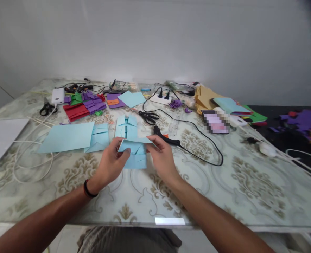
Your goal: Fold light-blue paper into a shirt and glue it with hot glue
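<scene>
Between my two hands is a folded light-blue paper (137, 145), raised a little off the table. My left hand (112, 157) pinches its left edge, thumb on the near face. At the right edge, my right hand (163, 154) grips it with closed fingers; part of the thumb is hidden. Just behind lies another creased blue paper piece (126, 121). To the left, a flat blue sheet (68, 137) partly covers a folded blue piece (100, 135). A black glue gun (166, 136) rests right of my right hand, with black-handled scissors (148, 117) behind it.
A patterned cloth covers the table (92, 196). Further back are purple folded papers (94, 103), red paper (76, 111), a white power strip (160, 99) and a clear ruler (173, 125). A phone (215, 122) lies at right. Cables loop on both sides. Second scissors (48, 108) lie at left.
</scene>
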The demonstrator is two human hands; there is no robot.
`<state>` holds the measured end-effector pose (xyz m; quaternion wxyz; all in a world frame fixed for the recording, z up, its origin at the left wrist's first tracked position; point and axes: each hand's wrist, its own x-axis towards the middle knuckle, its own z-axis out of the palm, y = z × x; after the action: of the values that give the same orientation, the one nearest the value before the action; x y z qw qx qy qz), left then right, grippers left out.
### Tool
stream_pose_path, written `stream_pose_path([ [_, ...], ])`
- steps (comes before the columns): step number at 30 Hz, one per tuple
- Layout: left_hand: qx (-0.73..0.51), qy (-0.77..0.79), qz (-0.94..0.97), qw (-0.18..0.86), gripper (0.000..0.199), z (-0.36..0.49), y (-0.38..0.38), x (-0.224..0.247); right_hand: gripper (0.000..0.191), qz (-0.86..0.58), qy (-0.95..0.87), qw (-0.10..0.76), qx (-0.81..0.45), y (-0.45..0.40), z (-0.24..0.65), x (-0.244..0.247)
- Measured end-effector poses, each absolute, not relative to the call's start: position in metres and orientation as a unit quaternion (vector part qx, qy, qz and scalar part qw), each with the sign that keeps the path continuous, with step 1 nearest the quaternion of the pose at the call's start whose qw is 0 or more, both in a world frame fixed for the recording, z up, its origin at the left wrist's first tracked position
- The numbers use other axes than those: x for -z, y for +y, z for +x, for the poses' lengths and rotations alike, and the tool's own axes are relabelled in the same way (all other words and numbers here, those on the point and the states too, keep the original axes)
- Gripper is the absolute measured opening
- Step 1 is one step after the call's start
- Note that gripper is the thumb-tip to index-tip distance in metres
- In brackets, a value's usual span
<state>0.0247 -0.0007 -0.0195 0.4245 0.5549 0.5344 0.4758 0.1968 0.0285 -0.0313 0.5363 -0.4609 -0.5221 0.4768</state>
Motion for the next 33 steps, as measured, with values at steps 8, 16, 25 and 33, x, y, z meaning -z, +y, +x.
stream_pose_path([
  [8, -0.486, 0.508, 0.553, 0.446, 0.024, 0.019, 0.009, 0.026, 0.028, -0.447, -0.538, 0.473, -0.536, 0.032, 0.202, 0.04],
  [16, -0.499, 0.513, 0.539, 0.443, 0.028, 0.013, 0.015, 0.031, 0.033, -0.457, -0.53, 0.462, -0.545, 0.031, 0.201, 0.041],
  [25, -0.494, 0.53, 0.548, 0.418, 0.039, 0.012, 0.013, 0.025, 0.03, -0.457, -0.54, 0.404, -0.58, 0.026, 0.203, 0.035],
  [33, -0.488, 0.546, 0.564, 0.383, 0.04, 0.01, 0.014, 0.019, 0.033, -0.441, -0.542, 0.407, -0.588, 0.026, 0.203, 0.036],
])
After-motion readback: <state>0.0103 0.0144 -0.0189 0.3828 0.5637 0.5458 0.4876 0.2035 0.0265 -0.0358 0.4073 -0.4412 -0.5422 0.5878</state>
